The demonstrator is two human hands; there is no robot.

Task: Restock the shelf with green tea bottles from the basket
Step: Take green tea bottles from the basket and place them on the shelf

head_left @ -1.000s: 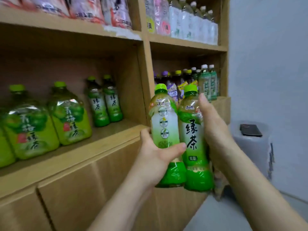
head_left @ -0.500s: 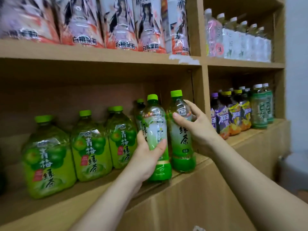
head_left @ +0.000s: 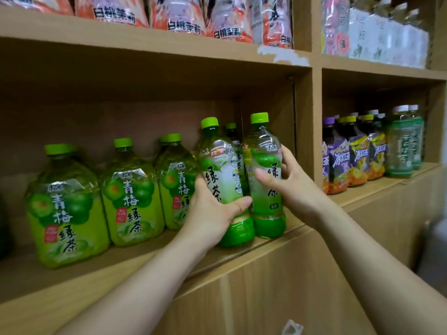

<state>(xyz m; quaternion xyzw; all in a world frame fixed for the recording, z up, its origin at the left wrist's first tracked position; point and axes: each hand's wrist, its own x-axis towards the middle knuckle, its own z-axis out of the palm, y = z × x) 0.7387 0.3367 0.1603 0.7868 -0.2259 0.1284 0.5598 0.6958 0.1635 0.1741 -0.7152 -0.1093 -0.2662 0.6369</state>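
Two slim green tea bottles with green caps stand side by side at the front edge of the wooden shelf (head_left: 244, 252). My left hand (head_left: 212, 213) grips the left bottle (head_left: 219, 170) low around its body. My right hand (head_left: 289, 187) grips the right bottle (head_left: 264, 146) at its label, thumb in front. Both bottle bases rest on the shelf board, the left one leaning slightly. Behind them stands another slim green tea bottle (head_left: 232, 134), mostly hidden. The basket is out of view.
Several large green plum tea bottles (head_left: 130, 197) fill the shelf to the left. A vertical divider (head_left: 312, 131) stands just right of my right hand. Beyond it are purple and yellow iced tea bottles (head_left: 358, 160). Packaged bottles (head_left: 183, 13) sit on the shelf above.
Both hands carried the two bottles up from in front of the cabinet and onto the shelf, setting their bases on the board beside the large bottles. The view moved closer.
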